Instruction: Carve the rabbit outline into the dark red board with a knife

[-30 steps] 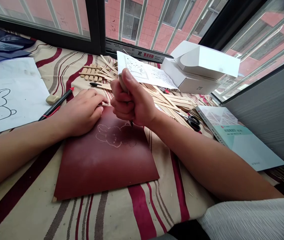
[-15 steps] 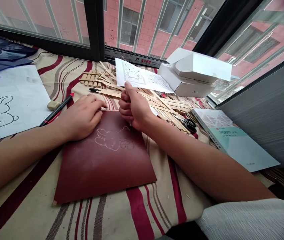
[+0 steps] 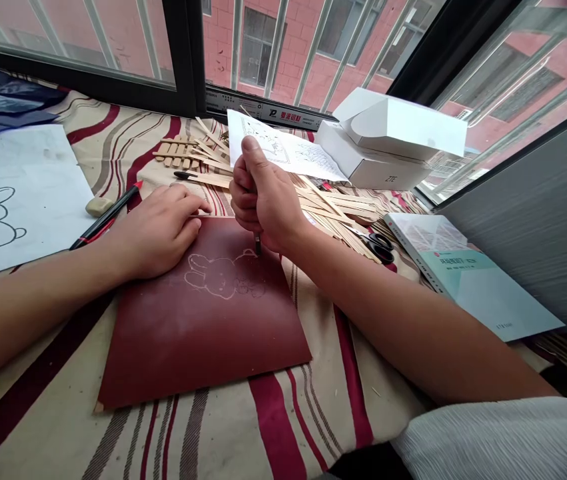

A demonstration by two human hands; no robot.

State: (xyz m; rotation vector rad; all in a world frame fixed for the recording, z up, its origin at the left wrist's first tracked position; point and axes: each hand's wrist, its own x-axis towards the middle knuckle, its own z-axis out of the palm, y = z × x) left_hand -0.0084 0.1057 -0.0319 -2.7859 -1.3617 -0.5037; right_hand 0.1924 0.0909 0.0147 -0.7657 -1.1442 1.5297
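Right hand [image 3: 266,203] fists carving tool [image 3: 257,243] on red board [image 3: 203,320] – left hand [image 3: 158,230] flat, pressing its corner

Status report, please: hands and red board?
Right hand fisted on carving tool, tip at rabbit outline. Left hand flat on red board. Wooden sticks just beyond.

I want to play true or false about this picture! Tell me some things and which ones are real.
1. The right hand grips a tool pointing down onto the red board. True.
2. The left hand is lifted in the air. False: it rests flat on the board's top left part.
3. A cat is scratched into the board. False: it is a rabbit outline.
4. Black scissors lie by the wooden sticks, right of the board. True.
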